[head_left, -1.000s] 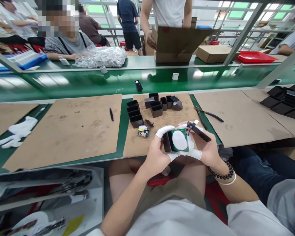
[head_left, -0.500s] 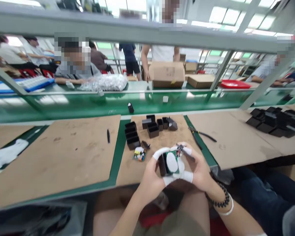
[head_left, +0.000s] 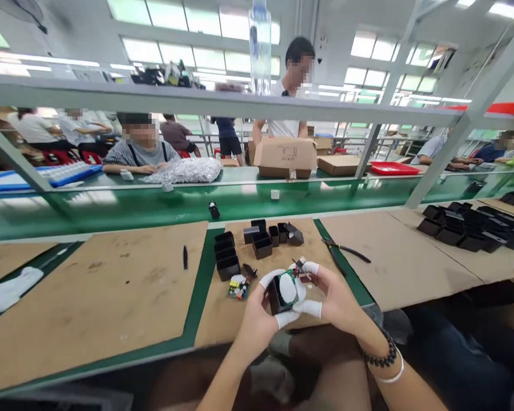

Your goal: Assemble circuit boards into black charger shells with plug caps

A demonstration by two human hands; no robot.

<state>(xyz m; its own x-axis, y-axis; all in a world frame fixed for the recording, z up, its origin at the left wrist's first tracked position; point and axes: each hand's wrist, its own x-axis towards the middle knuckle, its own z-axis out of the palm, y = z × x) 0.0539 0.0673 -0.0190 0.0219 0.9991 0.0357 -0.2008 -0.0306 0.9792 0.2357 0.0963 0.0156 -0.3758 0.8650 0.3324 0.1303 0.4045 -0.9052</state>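
My left hand (head_left: 261, 311), with white finger cots on its fingertips, is closed round a small black plastic box (head_left: 277, 297). In my right hand (head_left: 332, 294), also wearing finger cots, the fingers pinch a green circuit board (head_left: 292, 274) with a round white pad (head_left: 288, 289) on its face. The board sits at the mouth of the box, tilted; how deep it goes inside is hidden. Just left of my hands lies another circuit board (head_left: 239, 288) with yellow and white components. Beyond it stand several open black boxes (head_left: 227, 265) in a row.
More black boxes (head_left: 262, 245) stand ahead on the cardboard (head_left: 278, 265). Pliers (head_left: 353, 254) lie to the right, black tweezers (head_left: 185, 258) to the left. A green conveyor belt (head_left: 175, 208) runs behind. A large group of black boxes (head_left: 471, 228) sits far right. Co-workers are across the belt.
The head view has tilted up. My hands hold the board and box closer together, with the board turned a little toward the box opening. The white block on the belt appears farther left.
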